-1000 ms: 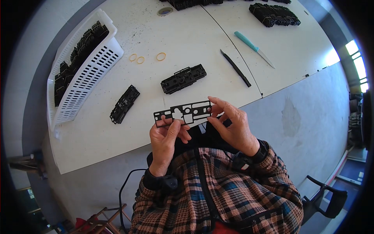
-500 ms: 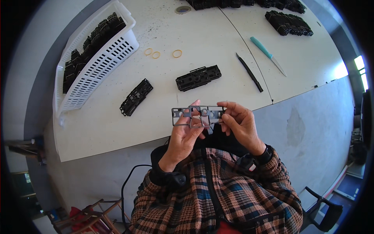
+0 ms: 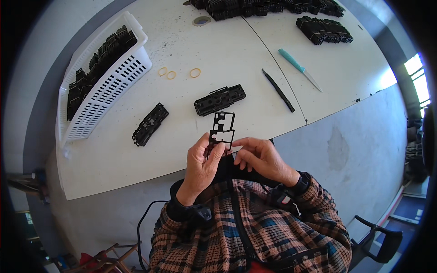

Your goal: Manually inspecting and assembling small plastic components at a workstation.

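Note:
A thin black plastic frame [image 3: 223, 131] with rectangular openings stands lengthwise, its far end pointing away from me. My left hand [image 3: 199, 164] grips its near part, the thumb lying across the front. My right hand [image 3: 263, 160] is beside the near right edge of the frame, fingers loosely bent and apart, the index fingertip at or very close to that edge. My fingers hide the near end of the frame. Beyond my hands, a stack of black frames [image 3: 220, 100] lies on the table, and a smaller stack [image 3: 150, 124] rests to its left.
A white slotted basket [image 3: 107, 91] holding black parts stands at the left. Three rubber bands [image 3: 195, 73], a tape roll [image 3: 201, 21], a slim black cutter [image 3: 278, 90] and a turquoise-handled knife [image 3: 293, 61] lie on the white table [image 3: 109, 170]. Bundled black parts [image 3: 324, 31] line the far side.
The frame has turned from lying crosswise to pointing away from me. My right hand has come off its right end and moved toward me; my left hand keeps its grip. The view has shifted slightly.

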`<state>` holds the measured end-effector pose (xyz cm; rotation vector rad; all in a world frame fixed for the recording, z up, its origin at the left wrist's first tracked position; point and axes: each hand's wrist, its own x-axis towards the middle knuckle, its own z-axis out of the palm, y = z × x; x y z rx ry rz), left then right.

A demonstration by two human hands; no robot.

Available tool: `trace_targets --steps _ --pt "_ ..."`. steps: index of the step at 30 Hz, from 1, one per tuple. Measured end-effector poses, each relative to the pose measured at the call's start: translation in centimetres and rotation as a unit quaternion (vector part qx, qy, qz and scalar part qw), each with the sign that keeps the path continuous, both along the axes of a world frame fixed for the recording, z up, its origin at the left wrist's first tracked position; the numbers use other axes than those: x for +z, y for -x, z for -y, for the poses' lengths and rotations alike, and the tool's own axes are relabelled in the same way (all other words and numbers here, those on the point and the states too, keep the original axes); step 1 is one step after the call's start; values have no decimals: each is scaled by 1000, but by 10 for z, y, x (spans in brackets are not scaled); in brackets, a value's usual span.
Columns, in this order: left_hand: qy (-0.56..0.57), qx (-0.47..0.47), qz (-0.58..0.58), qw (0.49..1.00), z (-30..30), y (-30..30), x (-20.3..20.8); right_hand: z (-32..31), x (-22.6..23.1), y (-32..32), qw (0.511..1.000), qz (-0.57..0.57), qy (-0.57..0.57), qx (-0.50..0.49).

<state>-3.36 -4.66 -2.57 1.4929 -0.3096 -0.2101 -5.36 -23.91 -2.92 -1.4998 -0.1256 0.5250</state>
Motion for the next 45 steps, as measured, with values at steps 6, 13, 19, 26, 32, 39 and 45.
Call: trace_targets --steps 6,13,19,26,32,39,45 --pt "-117 -8 -53 992 2 -4 16 25 8 -6 992 69 51 -95" --pt "-202 12 23 979 0 -13 6 70 22 -29 952 166 198 -162" --pt "-253 6 15 967 6 -20 8 104 6 -62 822 297 439 -209" --pt "-323 5 58 944 12 -26 6 109 -11 -85 754 343 521 -208" --pt "-363 14 105 926 17 -33 -5 109 -6 -90 791 295 507 -172" --pt "-411 40 176 894 23 -32 -2 107 -1 -71 826 306 428 -200" --pt "-451 39 200 869 25 -30 -5 82 9 -31 842 337 384 -172"
